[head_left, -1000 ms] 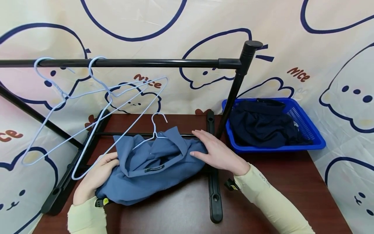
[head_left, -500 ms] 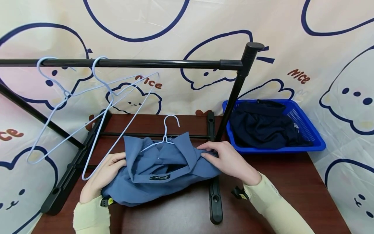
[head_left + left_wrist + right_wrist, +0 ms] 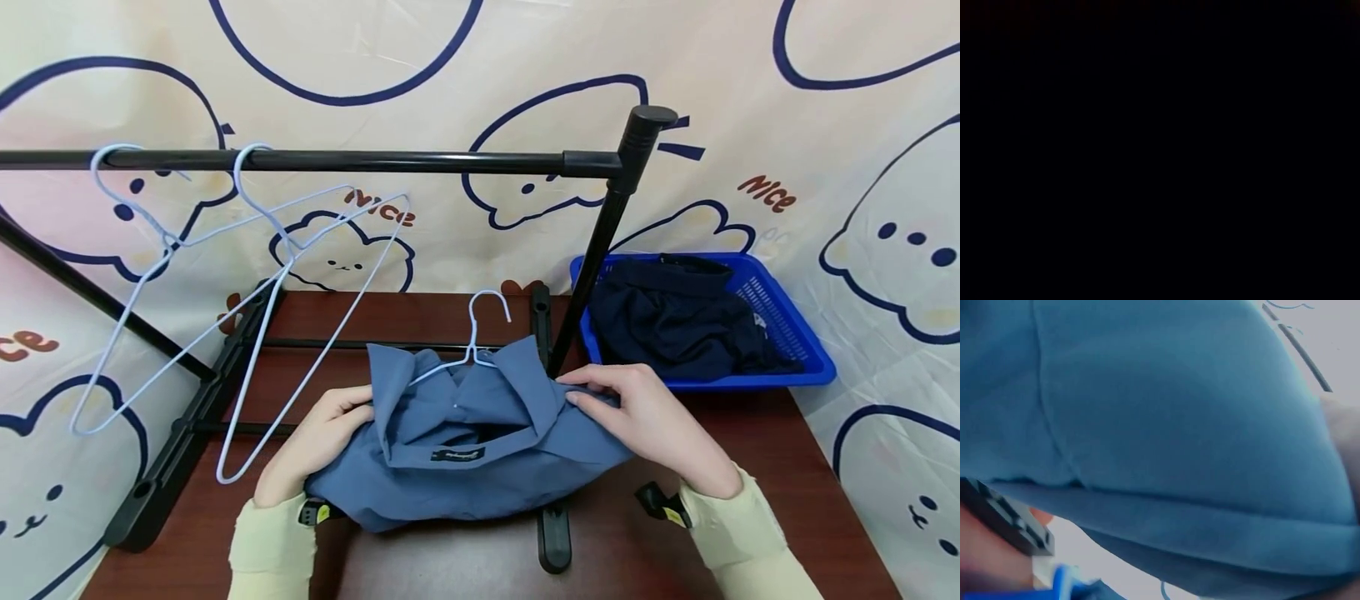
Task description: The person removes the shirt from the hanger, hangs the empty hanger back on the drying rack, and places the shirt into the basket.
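Observation:
A blue collared shirt (image 3: 517,487) is held up close over the table in the head view, its neck opening and dark label facing up. Inside the collar sits a light blue wire hanger (image 3: 473,333), its hook standing above the neckline. My left hand (image 3: 318,437) grips the shirt's left shoulder, fingers partly hidden by cloth. At the right shoulder my right hand (image 3: 648,417) pinches the fabric between thumb and fingers. Blue cloth (image 3: 1179,412) fills most of the right wrist view; the left wrist view is black.
Two more light blue wire hangers hang from the black rail (image 3: 420,162) at left, the nearer hanger (image 3: 288,254) reaching down beside my left hand. A blue basket (image 3: 810,358) with a navy garment (image 3: 667,317) stands at back right on the brown table (image 3: 750,442).
Both hands and the shirt with its hanger have moved right. My right hand's fingers, straight against the shirt earlier, now pinch its shoulder. The nearer hanging hanger has swung slightly.

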### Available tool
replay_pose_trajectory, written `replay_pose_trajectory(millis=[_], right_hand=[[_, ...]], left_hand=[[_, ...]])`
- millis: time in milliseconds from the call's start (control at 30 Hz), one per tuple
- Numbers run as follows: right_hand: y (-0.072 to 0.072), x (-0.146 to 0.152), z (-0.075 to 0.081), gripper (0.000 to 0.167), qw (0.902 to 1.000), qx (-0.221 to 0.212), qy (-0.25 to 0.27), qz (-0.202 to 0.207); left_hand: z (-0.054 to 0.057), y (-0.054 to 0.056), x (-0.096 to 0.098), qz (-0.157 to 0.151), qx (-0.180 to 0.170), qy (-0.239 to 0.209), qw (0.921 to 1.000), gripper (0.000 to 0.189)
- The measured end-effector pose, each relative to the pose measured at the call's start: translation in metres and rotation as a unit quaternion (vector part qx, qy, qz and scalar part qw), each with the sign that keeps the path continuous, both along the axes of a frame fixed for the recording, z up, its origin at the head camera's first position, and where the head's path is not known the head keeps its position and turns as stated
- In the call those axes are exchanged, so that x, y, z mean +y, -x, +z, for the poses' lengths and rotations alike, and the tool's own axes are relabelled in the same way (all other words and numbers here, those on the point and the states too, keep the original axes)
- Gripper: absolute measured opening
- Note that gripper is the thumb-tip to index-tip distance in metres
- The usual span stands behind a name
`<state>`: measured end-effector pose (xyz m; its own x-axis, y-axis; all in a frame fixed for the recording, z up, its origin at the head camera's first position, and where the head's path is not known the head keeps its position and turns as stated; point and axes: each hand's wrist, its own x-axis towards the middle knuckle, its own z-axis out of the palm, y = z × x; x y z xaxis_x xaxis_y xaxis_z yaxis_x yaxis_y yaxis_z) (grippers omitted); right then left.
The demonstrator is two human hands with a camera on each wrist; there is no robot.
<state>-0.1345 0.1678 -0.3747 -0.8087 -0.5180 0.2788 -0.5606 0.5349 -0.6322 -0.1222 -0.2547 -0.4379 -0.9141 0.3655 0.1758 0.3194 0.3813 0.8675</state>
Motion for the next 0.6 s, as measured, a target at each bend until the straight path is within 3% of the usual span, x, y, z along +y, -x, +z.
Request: replay_pose_trajectory(millis=[200, 600], right_hand=[[-0.007, 0.027, 0.008, 0.024, 0.9998, 0.015, -0.002, -0.016], [-0.016, 0.078, 0.008, 0.025, 0.9944, -0.004, -0.011, -0.105]], left_hand=[[0.003, 0.001, 0.024, -0.033, -0.008, -0.003, 0.9994, 0.037], [0.014, -0.004, 0.064, -0.105, -0.014, 0.036, 0.9937, 0.04]])
